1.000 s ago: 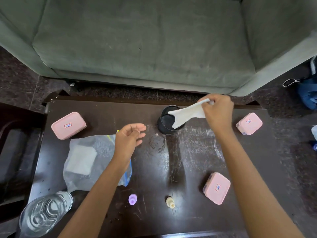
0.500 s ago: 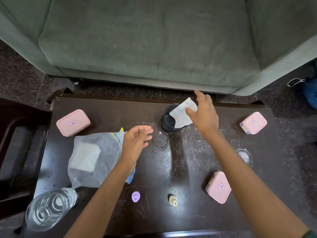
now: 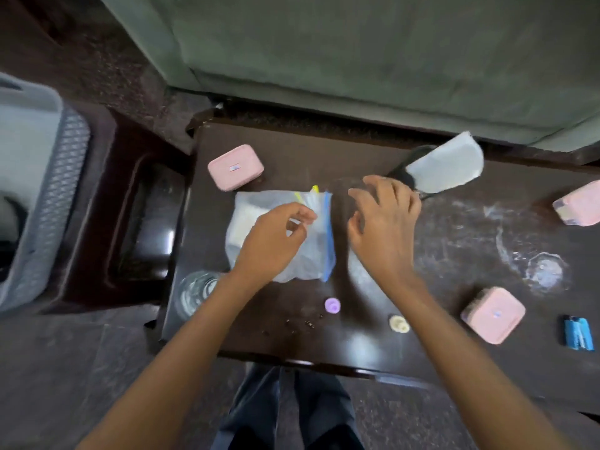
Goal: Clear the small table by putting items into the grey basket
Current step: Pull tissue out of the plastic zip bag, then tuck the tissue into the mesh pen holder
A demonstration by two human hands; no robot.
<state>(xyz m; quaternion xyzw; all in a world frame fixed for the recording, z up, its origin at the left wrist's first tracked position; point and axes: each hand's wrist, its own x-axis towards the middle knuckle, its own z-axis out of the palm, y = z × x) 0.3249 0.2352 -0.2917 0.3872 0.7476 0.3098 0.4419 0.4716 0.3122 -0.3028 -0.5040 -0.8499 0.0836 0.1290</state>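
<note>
Fingers point(image 3: 300, 219) of the left hand point(image 3: 272, 241) are curling over the plastic bag point(image 3: 311, 254) while the right hand point(image 3: 383, 228), fingers spread, is hovering just beside it, so pinching its zip edge with both should lift it cleanly.

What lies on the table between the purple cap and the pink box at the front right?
In the head view, only a small cream cap sits between the purple cap and the front-right pink box; the rest of that stretch is bare dark table.
</note>
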